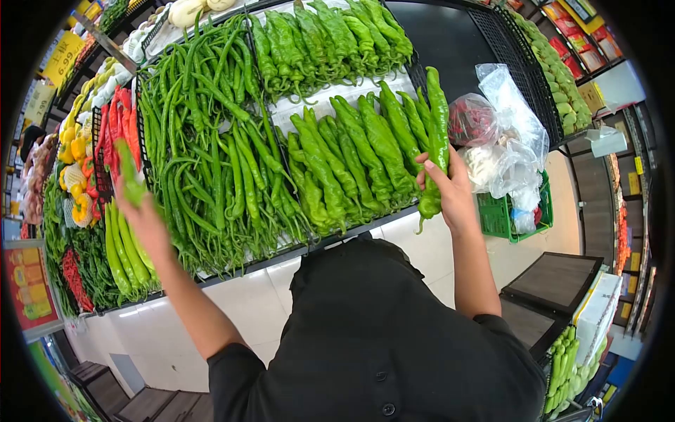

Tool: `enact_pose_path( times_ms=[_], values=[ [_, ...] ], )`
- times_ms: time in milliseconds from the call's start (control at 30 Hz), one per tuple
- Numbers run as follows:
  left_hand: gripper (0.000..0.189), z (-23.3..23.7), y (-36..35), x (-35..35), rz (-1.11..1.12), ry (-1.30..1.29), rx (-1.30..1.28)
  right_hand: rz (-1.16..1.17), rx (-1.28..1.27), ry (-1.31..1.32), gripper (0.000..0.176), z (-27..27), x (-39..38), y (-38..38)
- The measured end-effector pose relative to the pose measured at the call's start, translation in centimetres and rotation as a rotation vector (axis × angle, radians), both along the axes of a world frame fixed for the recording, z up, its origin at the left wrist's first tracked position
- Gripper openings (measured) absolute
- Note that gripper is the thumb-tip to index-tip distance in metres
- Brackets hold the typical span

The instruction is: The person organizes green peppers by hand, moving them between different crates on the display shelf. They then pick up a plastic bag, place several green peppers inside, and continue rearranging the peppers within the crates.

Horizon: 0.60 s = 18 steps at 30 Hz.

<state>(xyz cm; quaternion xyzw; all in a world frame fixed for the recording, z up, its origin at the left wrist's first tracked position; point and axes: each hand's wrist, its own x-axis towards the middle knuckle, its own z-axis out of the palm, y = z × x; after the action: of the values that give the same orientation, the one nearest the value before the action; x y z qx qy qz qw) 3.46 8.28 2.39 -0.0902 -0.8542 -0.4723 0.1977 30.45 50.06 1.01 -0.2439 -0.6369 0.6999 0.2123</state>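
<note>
My right hand (451, 184) grips a long green pepper (438, 130) upright, its stem end pointing down. It is over the right end of a row of wrinkled green peppers (358, 151). At the left, my left hand (143, 214) is smeared by motion and holds a lighter green pepper (129, 169). That hand is between the red peppers (121, 126) and some pale green long peppers (123, 246). Slim green chillies (204, 141) fill the section between my hands. A second row of wrinkled peppers (323, 39) lies behind the front one.
Plastic bags of produce (496, 133) sit at the right, above a green crate (517, 211). A black tray (450, 35) is at the back right. Yellow peppers (79, 148) lie far left. Dark crates (552, 281) stand on the floor at the right.
</note>
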Motion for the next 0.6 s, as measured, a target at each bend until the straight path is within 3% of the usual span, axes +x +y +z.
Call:
enact_pose_path(
  times_ms=[67, 167, 367, 600],
  values=[
    [0.056, 0.9, 6.8, 5.6, -0.199, -0.045, -0.079, 0.024, -0.015, 0.015, 0.042, 0.0, -0.8, -0.1],
    [0.056, -1.4, 13.7, 10.3, -0.470, -0.053, -0.066, 0.061, -0.005, 0.023, 0.047, 0.2, -1.7, -0.4],
    [0.064, -5.1, 18.1, 14.0, -0.556, -0.353, -0.306, 0.124, -0.018, 0.041, 0.052, 0.0, -1.9, -0.3],
    [0.064, -6.9, 17.0, 13.1, -0.569, -0.322, -0.552, 0.129, -0.050, 0.023, 0.054, -1.2, -0.9, 0.1]
  ],
)
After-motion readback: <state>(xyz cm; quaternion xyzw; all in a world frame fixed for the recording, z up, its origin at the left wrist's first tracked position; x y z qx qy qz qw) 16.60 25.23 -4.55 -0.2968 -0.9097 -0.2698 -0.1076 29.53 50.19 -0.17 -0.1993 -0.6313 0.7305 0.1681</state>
